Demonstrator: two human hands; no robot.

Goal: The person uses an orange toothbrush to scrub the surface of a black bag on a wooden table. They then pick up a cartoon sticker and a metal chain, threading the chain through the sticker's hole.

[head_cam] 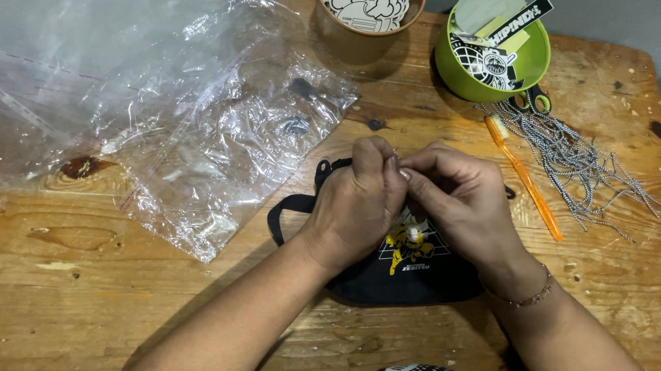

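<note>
Both hands, left and right, pinch fingertips together over a black pouch; what they grip is hidden. Brown cup and green bowl hold printed cards.

Both bare forearms reach in from the lower edge and angle toward each other. The left hand lies knuckles up, its fingers bunched and curled down, tips pinched together. The right hand meets it from the other side, back up, its fingers bent inward, touching the left fingertips. What they pinch is hidden. A thin beaded bracelet circles the right wrist.
</note>
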